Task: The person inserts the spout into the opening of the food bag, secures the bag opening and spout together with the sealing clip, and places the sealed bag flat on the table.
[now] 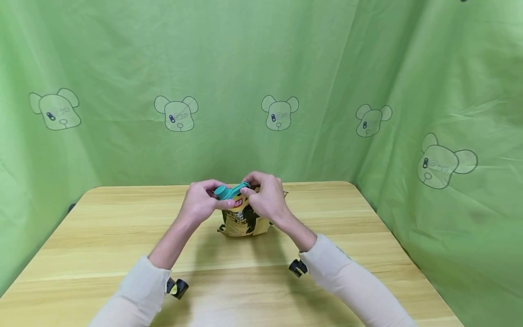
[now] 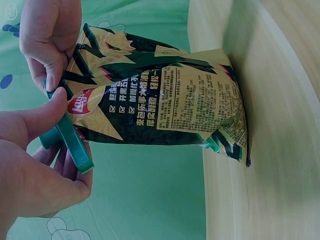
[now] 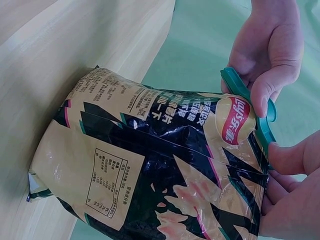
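A gold and black Lay's chip bag (image 1: 241,222) stands upright on the table, printed with a red and yellow logo. Across its top edge lies a teal bag clip (image 2: 72,137) with a round cap-like spout (image 1: 222,192). My left hand (image 1: 200,202) grips the clip at its spout end, thumb on the near side and fingers behind. At the clip's other end my right hand (image 1: 267,195) pinches the clip and the bag's top between thumb and fingers. In the right wrist view the bag's top edge runs on past the clip (image 3: 240,85) beneath the right hand.
The light wooden table (image 1: 122,218) spreads around the bag. Green curtains (image 1: 229,59) with mouse-head drawings hang behind it and at both sides. Black wrist devices (image 1: 177,288) sit below both sleeves, close over the table.
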Demonstrator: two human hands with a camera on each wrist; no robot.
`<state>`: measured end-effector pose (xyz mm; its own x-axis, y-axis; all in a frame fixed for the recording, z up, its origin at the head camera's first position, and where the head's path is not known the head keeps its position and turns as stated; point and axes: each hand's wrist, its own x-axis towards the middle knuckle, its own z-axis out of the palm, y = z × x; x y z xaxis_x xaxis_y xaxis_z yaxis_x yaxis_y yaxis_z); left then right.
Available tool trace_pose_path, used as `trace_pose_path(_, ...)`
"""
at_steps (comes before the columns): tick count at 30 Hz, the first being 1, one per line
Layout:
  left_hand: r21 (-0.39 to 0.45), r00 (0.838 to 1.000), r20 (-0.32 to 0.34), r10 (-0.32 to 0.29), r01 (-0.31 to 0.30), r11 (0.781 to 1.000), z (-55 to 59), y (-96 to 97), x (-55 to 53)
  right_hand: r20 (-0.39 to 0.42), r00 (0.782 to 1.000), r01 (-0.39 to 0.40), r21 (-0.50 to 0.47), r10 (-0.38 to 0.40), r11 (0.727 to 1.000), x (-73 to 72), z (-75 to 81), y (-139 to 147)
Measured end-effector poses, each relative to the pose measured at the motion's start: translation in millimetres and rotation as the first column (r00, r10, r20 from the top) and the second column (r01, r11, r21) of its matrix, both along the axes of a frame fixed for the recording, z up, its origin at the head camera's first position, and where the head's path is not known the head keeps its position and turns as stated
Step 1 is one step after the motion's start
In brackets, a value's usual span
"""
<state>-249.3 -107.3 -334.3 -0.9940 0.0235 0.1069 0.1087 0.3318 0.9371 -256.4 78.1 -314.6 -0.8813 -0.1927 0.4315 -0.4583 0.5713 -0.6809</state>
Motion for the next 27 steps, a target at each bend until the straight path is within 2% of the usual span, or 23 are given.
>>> trace_pose_path(19, 0.003, 1.0, -0.008, 0.002, -0.002, 1.0, 0.3, -0.9, -1.8, -0.021, 0.999, 0.027, -0.019, -0.028, 0.999, 0.0, -2.8, -2.8)
trace_pose_path(27, 0.022, 0.999, 0.008, -0.045, 0.045, 0.999, 0.3, -3.5, -1.7, -0.016, 1.0, -0.019, 0.011, 0.019, 1.0, -1.6, 0.7, 0.8)
